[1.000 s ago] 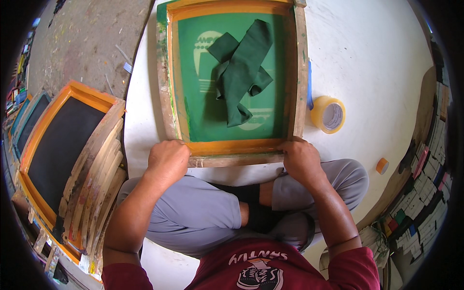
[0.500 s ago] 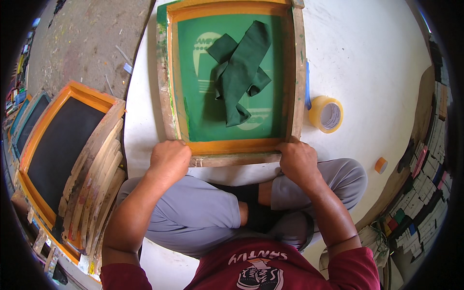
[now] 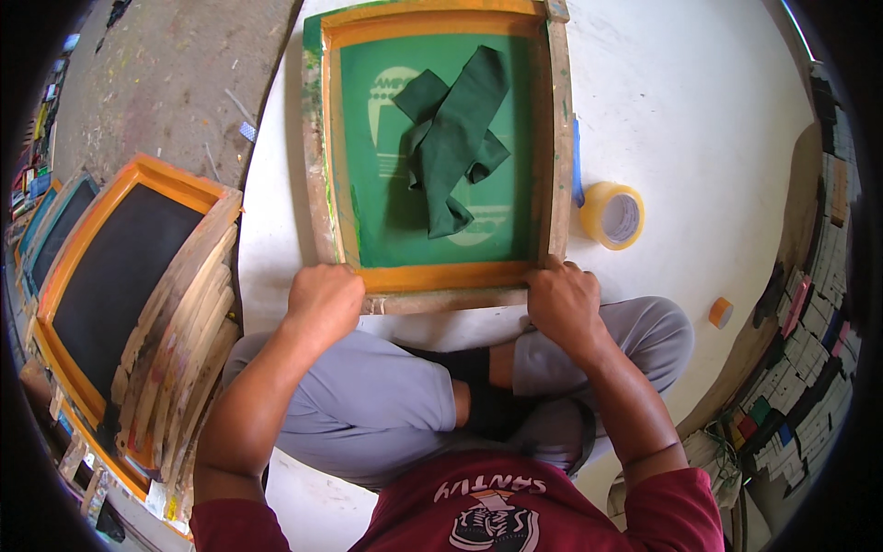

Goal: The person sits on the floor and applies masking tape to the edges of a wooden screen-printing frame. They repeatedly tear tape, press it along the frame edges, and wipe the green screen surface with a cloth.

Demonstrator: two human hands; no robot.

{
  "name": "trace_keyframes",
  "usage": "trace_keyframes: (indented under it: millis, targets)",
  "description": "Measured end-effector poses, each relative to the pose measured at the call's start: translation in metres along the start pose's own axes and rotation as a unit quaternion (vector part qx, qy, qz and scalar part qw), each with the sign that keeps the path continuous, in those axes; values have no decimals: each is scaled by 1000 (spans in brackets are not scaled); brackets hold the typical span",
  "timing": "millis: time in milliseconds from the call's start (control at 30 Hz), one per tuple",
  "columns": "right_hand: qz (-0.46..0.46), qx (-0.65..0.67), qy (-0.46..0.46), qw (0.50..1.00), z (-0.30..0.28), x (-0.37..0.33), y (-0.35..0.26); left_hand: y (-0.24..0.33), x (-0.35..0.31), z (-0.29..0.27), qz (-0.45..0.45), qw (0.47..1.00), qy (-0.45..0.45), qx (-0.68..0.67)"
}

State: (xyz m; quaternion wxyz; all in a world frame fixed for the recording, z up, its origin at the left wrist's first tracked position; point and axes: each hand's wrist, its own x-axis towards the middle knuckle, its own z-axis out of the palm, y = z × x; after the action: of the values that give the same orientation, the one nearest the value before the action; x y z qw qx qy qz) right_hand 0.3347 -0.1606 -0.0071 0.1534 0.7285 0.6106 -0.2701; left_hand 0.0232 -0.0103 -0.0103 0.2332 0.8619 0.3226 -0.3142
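Observation:
A screen printing frame (image 3: 441, 302) of wood lies before me, with orange tape along its inner edges and a green mesh (image 3: 497, 247) that shows pale stencilled shapes. My left hand (image 3: 326, 299) is closed round its near left corner. At the near right corner my right hand (image 3: 565, 296) grips it in the same way, fingers curled over the wood. On the mesh lies a crumpled dark green cloth (image 3: 455, 129), touched by neither hand. Both thumbs are mostly hidden.
Right of the frame stand a roll of clear yellowish tape (image 3: 612, 215) and a thin blue object (image 3: 577, 161) against its side. A small orange tape roll (image 3: 721, 313) sits farther right on the white surface (image 3: 708, 120). Stacked wooden screens (image 3: 175, 331) rise at the left.
Almost nothing differs. The picture has shifted slightly; both hands still hold the frame's near corners, and the cloth lies the same way on the mesh.

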Motion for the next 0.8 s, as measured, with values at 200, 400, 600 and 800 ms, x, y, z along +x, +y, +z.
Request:
trace_keyframes:
  millis: [200,400,600,800]
  targets:
    - [-11,42,2,999,5,-2,12,3,-5,-2,-2,1000,20,16]
    - [-134,134,129,973,-28,-19,21,4,-16,-1,13,991,124,-38]
    - [-257,-42,200,945,34,-16,19,0,-20,31,153,970,187,-31]
    - [-242,-50,277,929,47,-15,20,7,-31,9,122,986,63,93]
